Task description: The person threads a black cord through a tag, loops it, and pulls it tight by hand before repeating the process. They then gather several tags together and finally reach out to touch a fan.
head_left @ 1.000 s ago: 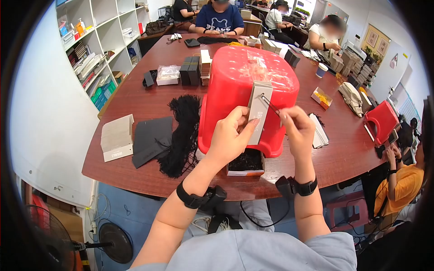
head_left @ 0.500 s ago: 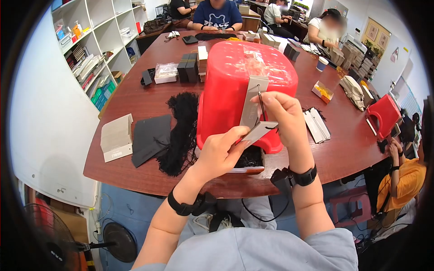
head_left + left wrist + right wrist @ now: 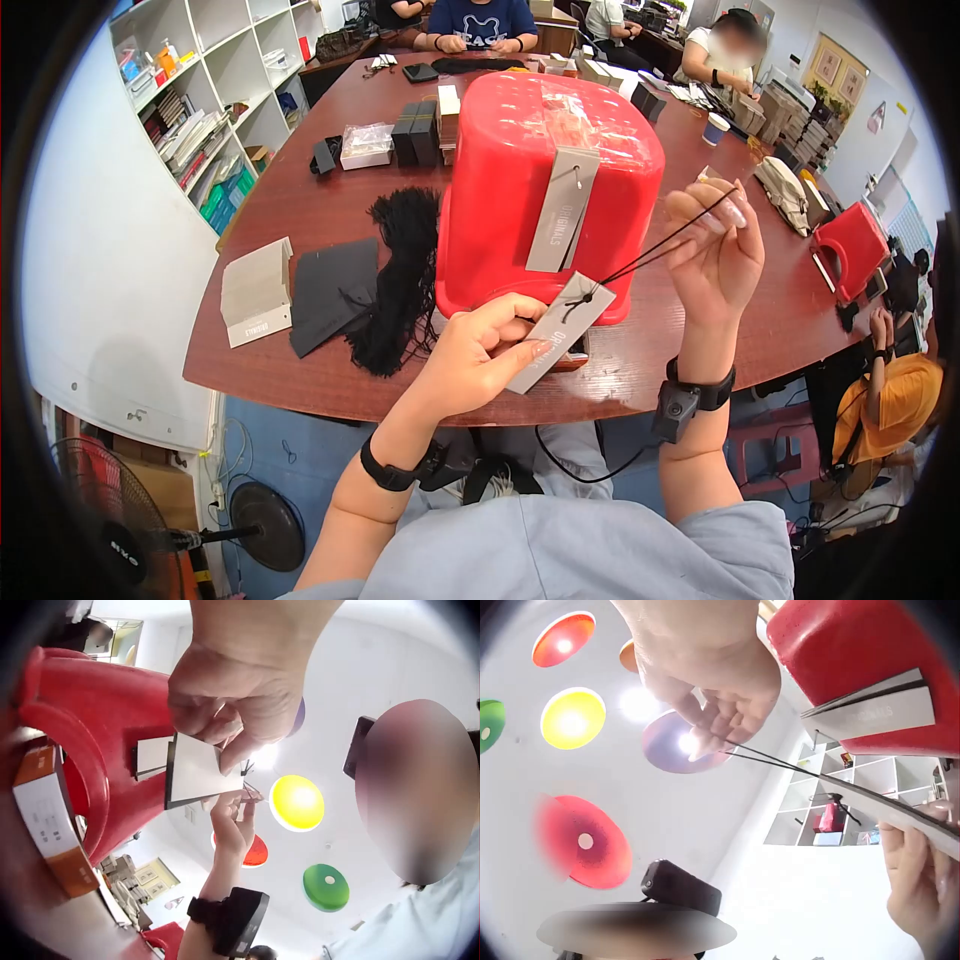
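Note:
My left hand (image 3: 482, 358) pinches a grey card tag (image 3: 562, 335) by its lower part, in front of the red upturned stool (image 3: 490, 225). A black cord (image 3: 668, 240) runs from the tag's top hole, taut, up to my right hand (image 3: 716, 245), whose fingers pinch its far end. More grey tags (image 3: 562, 212) hang against the stool's side, apart from the held one. In the left wrist view the held tag (image 3: 201, 771) shows a pale blank face. The right wrist view shows two cord strands (image 3: 769, 758) stretched between the hands.
Left of the stool lie a black cord bundle (image 3: 400, 280), black sheets (image 3: 335, 290) and a grey card sheet (image 3: 256, 290). Behind stand black boxes (image 3: 415, 135) and a white box (image 3: 367, 146). A paper cup (image 3: 715, 129) and another red stool (image 3: 850, 250) are to the right.
The held tag has come away from the hanging tags, down towards me. My right hand has moved right and outward, drawing the cord straight.

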Demonstrator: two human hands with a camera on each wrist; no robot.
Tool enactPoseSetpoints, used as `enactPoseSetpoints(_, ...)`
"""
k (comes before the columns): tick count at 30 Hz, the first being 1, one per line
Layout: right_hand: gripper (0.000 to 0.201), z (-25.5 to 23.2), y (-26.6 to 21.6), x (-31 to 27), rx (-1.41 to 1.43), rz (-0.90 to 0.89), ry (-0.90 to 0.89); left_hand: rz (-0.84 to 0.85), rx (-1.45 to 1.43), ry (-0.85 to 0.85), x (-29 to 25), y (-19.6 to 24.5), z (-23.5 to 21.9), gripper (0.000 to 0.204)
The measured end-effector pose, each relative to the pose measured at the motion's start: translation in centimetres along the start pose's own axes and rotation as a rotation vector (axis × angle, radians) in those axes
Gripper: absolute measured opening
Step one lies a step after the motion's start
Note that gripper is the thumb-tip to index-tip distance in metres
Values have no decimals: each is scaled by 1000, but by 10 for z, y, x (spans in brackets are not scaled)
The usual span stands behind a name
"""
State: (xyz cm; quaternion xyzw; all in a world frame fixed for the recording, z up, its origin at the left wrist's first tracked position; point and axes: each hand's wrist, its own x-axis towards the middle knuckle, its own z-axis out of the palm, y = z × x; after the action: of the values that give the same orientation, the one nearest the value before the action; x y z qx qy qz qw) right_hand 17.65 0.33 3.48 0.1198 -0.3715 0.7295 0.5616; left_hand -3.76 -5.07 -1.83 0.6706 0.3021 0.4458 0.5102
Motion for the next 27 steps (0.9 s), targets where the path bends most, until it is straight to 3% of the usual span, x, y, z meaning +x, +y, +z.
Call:
enactPoseSetpoints(1, 17, 1, 0, -4, 170, 31, -17, -23, -36, -10, -2, 3, 1, 20)
enactPoseSetpoints(3, 23, -1, 3, -12, 35, 8, -19, -42, -138, 6, -4, 5, 4, 19)
enactPoseSetpoints(5, 31, 13, 14, -22, -612, -42, -58, -55, -239, 27, -6, 8, 6, 18)
enactPoseSetpoints(6, 31, 19, 18, -25, -610, -42, -58, -82, -268, 23, -6, 10, 7, 17)
enactPoseSetpoints(8, 42, 30, 26, -30, -1237, 59, -55, -113, -296, 16, -8, 13, 9, 17)
enactPoseSetpoints(9, 46, 34, 27, -32, -1295, 139, 30, -113, -182, 4, -10, 15, 10, 17)
enactPoseSetpoints(12, 37, 14, 28, -34, -1243, -82, -72, -131, -48, -21, -11, 16, 14, 18)
enactPoseSetpoints(14, 28, 16, 14, -36, -884, 55, 93, -151, -26, -26, -12, 16, 15, 18)
enactPoseSetpoints(18, 17, -1, 6, -29, -623, -70, 127, -176, -89, -17, -16, 21, 15, 18)
enactPoseSetpoints(19, 17, -5, 0, -27, -623, -72, 130, -183, -115, -1, -17, 23, 15, 18)
enactPoseSetpoints(21, 14, -10, -10, -26, -535, -120, 309, -223, -136, -17, -21, 25, 11, 19)
enactPoseSetpoints(27, 12, -18, -25, -30, -475, -272, 439, -283, -214, -85, -22, 28, 11, 22)
